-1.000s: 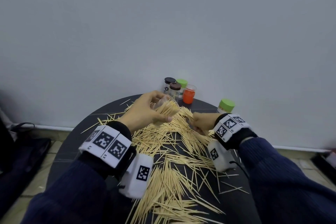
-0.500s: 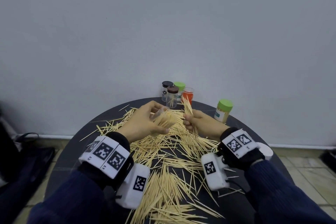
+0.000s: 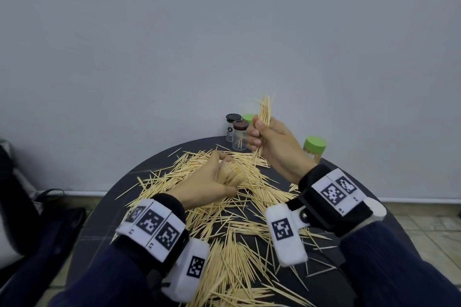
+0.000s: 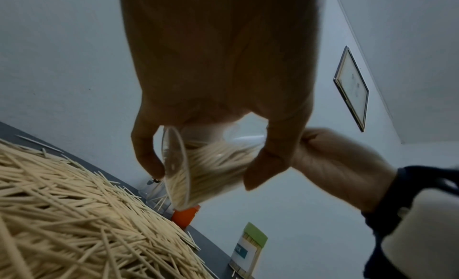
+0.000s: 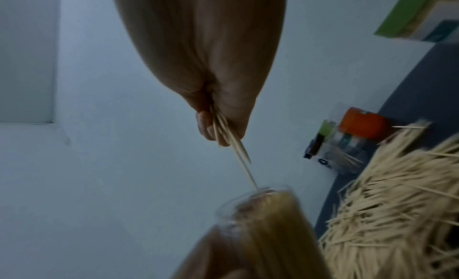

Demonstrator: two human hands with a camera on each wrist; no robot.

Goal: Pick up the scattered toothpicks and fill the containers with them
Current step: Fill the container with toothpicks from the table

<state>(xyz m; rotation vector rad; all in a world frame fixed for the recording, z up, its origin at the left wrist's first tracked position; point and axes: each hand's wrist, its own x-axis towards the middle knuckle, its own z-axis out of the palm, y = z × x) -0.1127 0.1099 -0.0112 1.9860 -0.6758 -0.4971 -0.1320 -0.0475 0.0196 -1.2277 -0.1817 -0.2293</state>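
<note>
My left hand (image 3: 214, 182) grips a clear jar (image 3: 233, 174) packed with toothpicks, held low over the round dark table (image 3: 129, 182). The same jar (image 4: 198, 165) lies tilted between my fingers in the left wrist view. My right hand (image 3: 269, 142) is raised above and behind it, pinching a bundle of toothpicks (image 3: 264, 117) that stands nearly upright. In the right wrist view the bundle's tips (image 5: 238, 153) point down at the jar's mouth (image 5: 258, 202). A thick scatter of loose toothpicks (image 3: 232, 227) covers the table between my arms.
At the table's back edge by the grey wall stand small clear jars with a black lid (image 3: 233, 117) and a brown lid (image 3: 240, 124), an orange container (image 4: 185, 216), and a green-lidded jar (image 3: 314, 148) at the right. Dark bags (image 3: 37, 227) lie on the floor at the left.
My right hand lifted its bundle of toothpicks off the pile and up toward the jars at the back. My left hand kept the jar, lowering it slightly.
</note>
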